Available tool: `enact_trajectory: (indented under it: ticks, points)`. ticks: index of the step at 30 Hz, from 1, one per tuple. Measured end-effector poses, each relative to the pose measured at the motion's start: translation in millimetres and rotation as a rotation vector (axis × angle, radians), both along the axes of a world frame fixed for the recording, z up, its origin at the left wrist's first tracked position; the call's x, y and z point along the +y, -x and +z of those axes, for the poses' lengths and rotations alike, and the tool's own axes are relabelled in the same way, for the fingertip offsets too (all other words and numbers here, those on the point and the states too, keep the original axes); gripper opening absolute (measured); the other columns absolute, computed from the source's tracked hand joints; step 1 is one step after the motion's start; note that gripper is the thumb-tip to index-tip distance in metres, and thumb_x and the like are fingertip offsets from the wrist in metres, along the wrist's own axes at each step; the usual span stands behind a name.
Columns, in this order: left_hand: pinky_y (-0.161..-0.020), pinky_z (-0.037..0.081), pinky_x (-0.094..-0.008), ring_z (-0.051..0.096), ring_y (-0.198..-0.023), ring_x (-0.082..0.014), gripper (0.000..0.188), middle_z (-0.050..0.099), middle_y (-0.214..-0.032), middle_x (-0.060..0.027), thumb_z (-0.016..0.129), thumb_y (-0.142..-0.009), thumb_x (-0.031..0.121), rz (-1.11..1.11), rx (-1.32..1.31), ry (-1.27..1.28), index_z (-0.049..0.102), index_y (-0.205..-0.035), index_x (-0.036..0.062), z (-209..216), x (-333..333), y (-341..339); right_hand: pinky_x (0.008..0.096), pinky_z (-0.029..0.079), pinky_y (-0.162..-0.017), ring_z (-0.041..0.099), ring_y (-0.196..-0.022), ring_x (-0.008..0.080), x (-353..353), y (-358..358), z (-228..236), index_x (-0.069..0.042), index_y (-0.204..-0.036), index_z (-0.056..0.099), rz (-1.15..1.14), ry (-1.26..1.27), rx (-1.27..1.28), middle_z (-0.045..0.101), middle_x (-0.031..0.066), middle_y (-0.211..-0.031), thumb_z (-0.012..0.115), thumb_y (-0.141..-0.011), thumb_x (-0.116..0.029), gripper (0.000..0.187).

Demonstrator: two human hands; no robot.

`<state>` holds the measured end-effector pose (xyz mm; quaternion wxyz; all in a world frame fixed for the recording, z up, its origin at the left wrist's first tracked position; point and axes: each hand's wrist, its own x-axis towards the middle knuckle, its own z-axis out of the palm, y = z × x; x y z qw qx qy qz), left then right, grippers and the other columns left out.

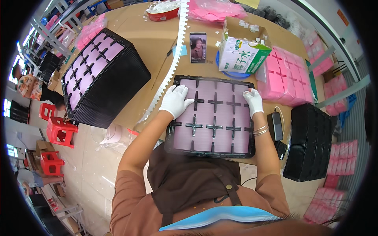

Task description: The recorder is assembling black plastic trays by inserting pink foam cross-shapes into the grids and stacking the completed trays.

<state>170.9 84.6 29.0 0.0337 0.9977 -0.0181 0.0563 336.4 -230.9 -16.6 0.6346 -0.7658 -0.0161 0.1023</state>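
Note:
A black plastic tray (204, 154) with cross-shaped ridges lies in front of me at the table's near edge. Its compartments hold flat pale-pink pieces (224, 88). My left hand (175, 101), in a white glove, rests on the tray's left side, fingers stretched out and thumb reaching over the pink pieces. At the right rim, my white-gloved right hand (253, 101) has its fingers bent over the edge, gripping the tray; part of the grip is hidden. To the left stands a tall stack of black trays (126, 74), its top one also filled with pink pieces.
Beyond the tray are a phone (198, 48), a cut-open carton (240, 59) and a white toothed strip (173, 67). Bagged pink blocks (283, 74) sit at the right, above another black tray stack (309, 145). Red stools (61, 131) stand on the floor at left.

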Motion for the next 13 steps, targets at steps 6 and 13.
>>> enact_trajectory:
  ticks: [6, 13]
  points:
    - [-0.113, 0.025, -0.0404, 0.040, -0.131, -0.0291, 0.063, 0.045, -0.138, -0.0192, 0.053, -0.091, 0.045, -0.058, 0.021, 0.100, 0.041, -0.134, -0.0003, 6.6, -28.7, 0.6, 0.0281, 0.050, -0.090, 0.060, -0.102, 0.0189, 27.8, 9.9, 9.9, 0.005, -0.130, 0.043, 0.041, -0.304, 0.132, 0.058, 0.0155, -0.116, 0.056, -0.091, -0.006, 0.042]
    - [-0.114, 0.023, -0.0407, 0.036, -0.135, -0.0311, 0.066, 0.040, -0.143, -0.0197, 0.052, -0.092, 0.046, -0.060, 0.120, 0.101, 0.034, -0.143, 0.0079, 14.3, -17.8, -1.1, 0.0280, 0.046, -0.093, 0.061, -0.102, 0.0173, 39.3, 8.4, 15.3, 0.002, -0.125, 0.051, 0.133, -0.056, -0.021, 0.064, 0.0125, -0.112, 0.062, -0.088, -0.012, 0.041]
